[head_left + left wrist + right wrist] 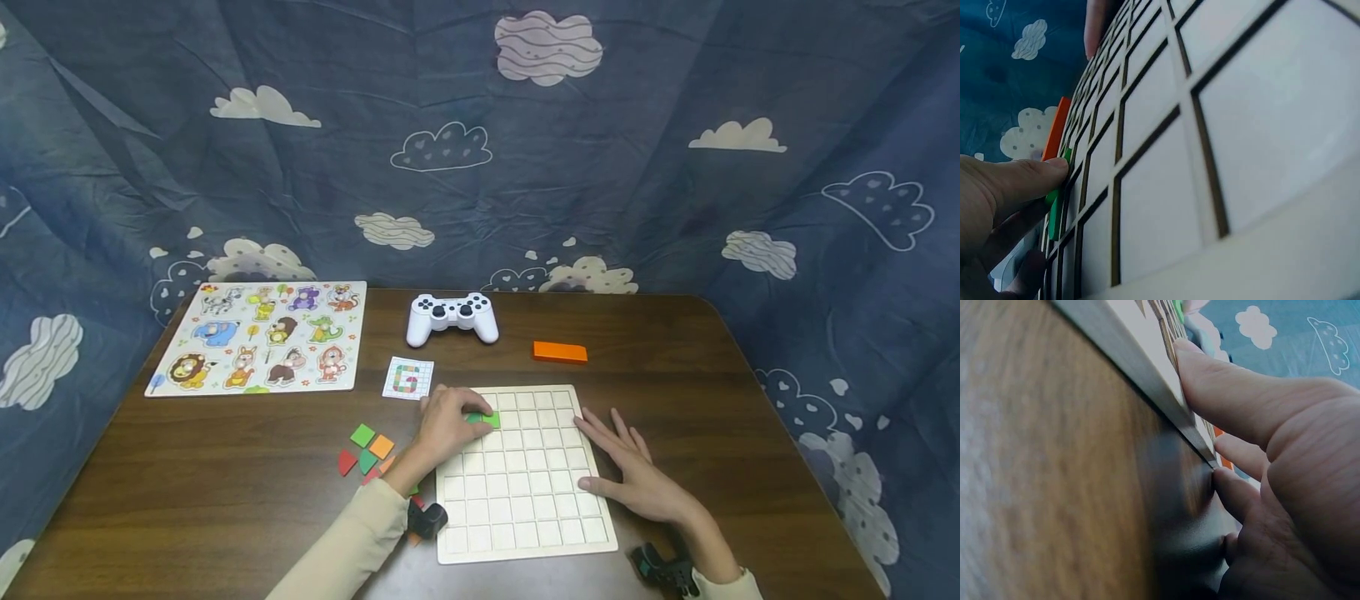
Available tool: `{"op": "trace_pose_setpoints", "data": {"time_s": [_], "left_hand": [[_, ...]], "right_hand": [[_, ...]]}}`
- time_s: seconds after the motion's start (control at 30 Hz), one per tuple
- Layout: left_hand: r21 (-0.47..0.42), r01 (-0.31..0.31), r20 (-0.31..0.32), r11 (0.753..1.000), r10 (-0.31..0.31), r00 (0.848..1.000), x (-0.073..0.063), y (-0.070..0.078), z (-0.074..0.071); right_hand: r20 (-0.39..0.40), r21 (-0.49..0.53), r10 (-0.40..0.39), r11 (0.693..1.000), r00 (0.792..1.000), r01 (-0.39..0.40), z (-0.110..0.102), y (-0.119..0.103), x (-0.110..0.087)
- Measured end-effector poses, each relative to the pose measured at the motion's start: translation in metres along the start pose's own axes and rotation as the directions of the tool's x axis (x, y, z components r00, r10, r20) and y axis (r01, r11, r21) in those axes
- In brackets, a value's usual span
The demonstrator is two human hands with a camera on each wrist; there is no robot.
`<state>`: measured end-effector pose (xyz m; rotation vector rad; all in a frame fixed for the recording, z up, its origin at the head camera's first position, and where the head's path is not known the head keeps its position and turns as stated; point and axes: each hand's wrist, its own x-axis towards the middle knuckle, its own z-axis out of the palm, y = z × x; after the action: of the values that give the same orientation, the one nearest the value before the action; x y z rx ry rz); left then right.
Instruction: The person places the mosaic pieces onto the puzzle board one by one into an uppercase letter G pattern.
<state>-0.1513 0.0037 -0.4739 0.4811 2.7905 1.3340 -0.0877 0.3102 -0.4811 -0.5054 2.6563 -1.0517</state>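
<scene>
A pale wooden grid board [531,483] lies on the table. Over its far left part my left hand [448,423] pinches a light green square tile [491,420] between thumb and fingers. A darker green piece [474,417] shows beside it, partly hidden by the fingers. In the left wrist view the thumb covers part of the green tile [1054,219]. My right hand [633,471] rests at the board's right edge, fingers spread. In the right wrist view its thumb [1222,394] touches the board's top and other fingertips meet its side [1147,381].
Loose red, green and orange pieces [381,447] lie left of the board, some hidden under the left forearm. Behind are a pattern card [408,378], a white game controller [452,317], an orange block [559,352] and an animal puzzle board [255,337].
</scene>
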Motion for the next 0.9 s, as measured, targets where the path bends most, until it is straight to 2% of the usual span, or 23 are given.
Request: {"op": "trace_pose_setpoints", "data": {"time_s": [0.2, 0.53, 0.9], "left_hand": [[0.023, 0.004, -0.010, 1.000, -0.003, 1.000, -0.0002, -0.0002, 0.0002], [0.066, -0.023, -0.006, 0.998, 0.023, 1.000, -0.0010, 0.0008, -0.0028], [0.052, -0.026, -0.002, 0.998, 0.027, 1.000, -0.0004, 0.0006, -0.0026]], "right_hand": [[-0.004, -0.003, -0.024, 1.000, 1.000, 0.024, 0.0005, 0.0001, -0.0001], [0.001, -0.005, 0.005, 1.000, 1.000, -0.005, 0.0003, 0.0001, 0.0007], [0.003, 0.003, 0.008, 1.000, 1.000, -0.008, 0.0001, -0.0006, 0.0005]]}}
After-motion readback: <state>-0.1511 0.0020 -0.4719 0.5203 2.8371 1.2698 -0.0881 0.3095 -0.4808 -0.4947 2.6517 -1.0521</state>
